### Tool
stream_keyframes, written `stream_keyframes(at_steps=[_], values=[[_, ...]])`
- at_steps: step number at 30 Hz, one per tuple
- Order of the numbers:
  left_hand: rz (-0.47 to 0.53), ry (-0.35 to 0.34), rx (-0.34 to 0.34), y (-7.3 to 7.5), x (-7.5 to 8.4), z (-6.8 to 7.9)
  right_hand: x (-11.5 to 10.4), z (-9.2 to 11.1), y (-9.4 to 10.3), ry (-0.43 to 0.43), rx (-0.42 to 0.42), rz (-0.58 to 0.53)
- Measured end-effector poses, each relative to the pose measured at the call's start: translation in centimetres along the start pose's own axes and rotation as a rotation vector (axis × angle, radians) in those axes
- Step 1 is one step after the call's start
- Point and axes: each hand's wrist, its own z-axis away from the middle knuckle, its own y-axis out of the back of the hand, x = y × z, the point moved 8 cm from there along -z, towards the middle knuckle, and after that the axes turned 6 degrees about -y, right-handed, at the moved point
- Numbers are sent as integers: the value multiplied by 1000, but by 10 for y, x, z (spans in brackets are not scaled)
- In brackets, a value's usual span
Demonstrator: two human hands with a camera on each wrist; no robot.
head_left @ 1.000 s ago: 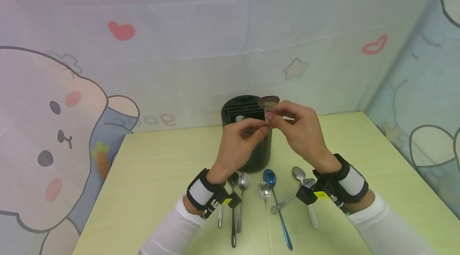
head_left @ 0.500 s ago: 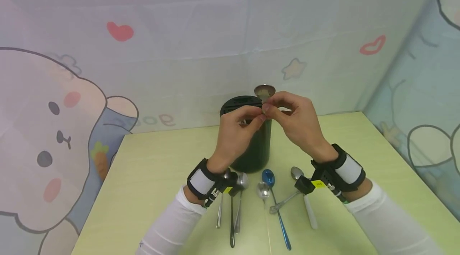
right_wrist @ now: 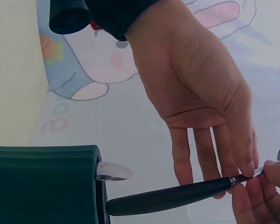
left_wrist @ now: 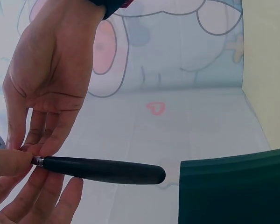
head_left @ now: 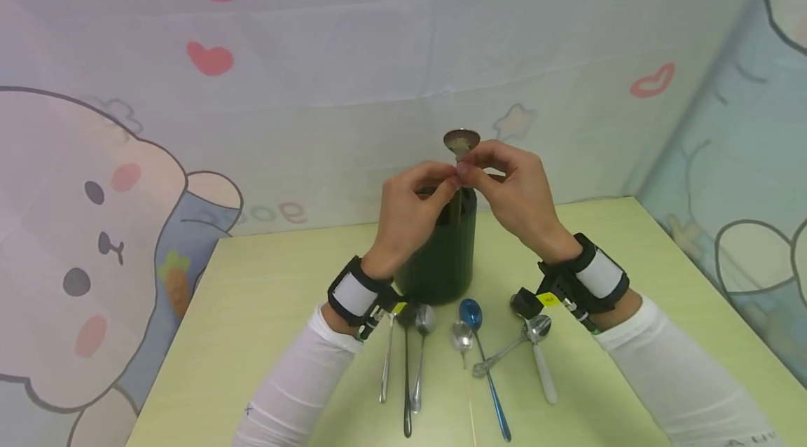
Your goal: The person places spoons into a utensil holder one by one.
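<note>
Both hands hold a spoon upright with its metal bowl (head_left: 461, 141) at the top. My left hand (head_left: 406, 212) and my right hand (head_left: 520, 198) meet, pinching its thin neck between thumbs and fingers. The black handle (left_wrist: 102, 171) points down from the fingers. Its rounded end is just above the dark green utensil holder (head_left: 438, 265), with a small gap to the rim in the left wrist view. Another spoon's metal bowl (right_wrist: 113, 171) sticks out of the holder's top in the right wrist view.
Several spoons lie in front of the holder, among them a blue spoon (head_left: 471, 314), a dark spoon (head_left: 406, 377) and a white-handled spoon (head_left: 544, 373). A patterned cloth (head_left: 347, 118) hangs behind the pale yellow table (head_left: 284, 293).
Both hands have risen together with the spoon, from beside the holder's front to above its top. The pinch on the neck stays.
</note>
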Motion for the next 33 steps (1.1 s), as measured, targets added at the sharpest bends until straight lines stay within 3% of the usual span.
stream_keyframes(at_steps=[11,25,33], values=[[-76,-30,0,6,-10,-13,11,-17,-9,28,28,8],[-143,42,-36,-4,-47,-13,46,-26,-22,-13,14,38],[-157,46,-74,-9,-59,-12,55,-28,-26,-19,-5,59]])
